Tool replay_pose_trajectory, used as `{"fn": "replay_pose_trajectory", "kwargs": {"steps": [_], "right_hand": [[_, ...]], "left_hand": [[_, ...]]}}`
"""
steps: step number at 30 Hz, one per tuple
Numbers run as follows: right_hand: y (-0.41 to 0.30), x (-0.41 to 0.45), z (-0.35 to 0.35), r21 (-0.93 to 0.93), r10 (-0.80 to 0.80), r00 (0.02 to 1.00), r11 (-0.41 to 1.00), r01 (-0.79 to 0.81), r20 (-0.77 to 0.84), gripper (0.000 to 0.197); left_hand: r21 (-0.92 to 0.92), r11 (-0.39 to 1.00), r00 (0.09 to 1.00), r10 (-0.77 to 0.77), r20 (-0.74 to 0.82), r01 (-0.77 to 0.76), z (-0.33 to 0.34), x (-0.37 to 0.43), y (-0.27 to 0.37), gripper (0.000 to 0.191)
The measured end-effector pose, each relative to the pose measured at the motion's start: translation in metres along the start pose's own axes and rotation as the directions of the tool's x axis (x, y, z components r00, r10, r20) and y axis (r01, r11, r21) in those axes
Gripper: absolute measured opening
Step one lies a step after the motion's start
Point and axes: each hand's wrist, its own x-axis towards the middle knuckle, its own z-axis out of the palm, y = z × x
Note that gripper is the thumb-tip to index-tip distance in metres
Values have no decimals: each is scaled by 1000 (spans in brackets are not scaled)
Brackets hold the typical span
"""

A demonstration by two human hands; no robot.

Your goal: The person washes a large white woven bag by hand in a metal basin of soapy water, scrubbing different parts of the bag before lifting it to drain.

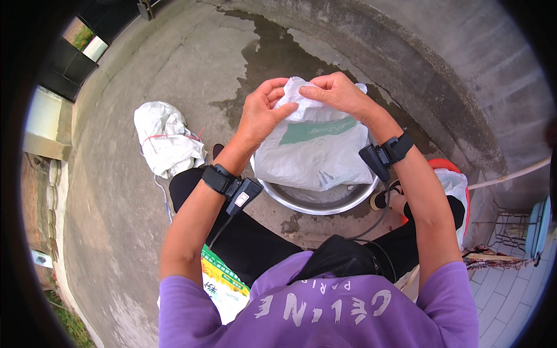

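A white woven plastic sack [313, 152] with a green printed band lies over a wide metal basin [300, 204] on the ground before me. My left hand [266, 106] grips the left side of the sack's gathered top edge, with its thumb in front. On the right of the same edge, my right hand [333, 93] pinches the sack between thumb and fingers. The far rim of the basin is hidden under the sack, and what the sack holds cannot be seen.
Left of the basin stands a white sack [167, 139] tied with red string. A printed bag [224, 282] lies by my left thigh. At right are a red tub [444, 164] with a white bag and a wire rack [507, 226]. Wet concrete [278, 56] stretches beyond.
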Motion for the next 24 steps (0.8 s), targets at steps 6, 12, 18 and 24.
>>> {"fn": "replay_pose_trajectory", "kwargs": {"steps": [6, 12, 18, 24], "right_hand": [[9, 5, -1, -129, -128, 991, 984, 121, -46, 30], [7, 5, -4, -53, -175, 969, 984, 168, -172, 26], [6, 2, 16, -72, -228, 963, 968, 240, 145, 22], [15, 1, 26, -131, -386, 922, 912, 388, 42, 31]], "left_hand": [[118, 991, 997, -60, 40, 55, 3, -2, -10, 43], [140, 990, 998, -36, 58, 27, -7, -1, -13, 37], [328, 943, 998, 35, 58, -52, -4, 6, 4, 34], [401, 914, 995, 89, -51, -61, -6, -2, -2, 30]]}}
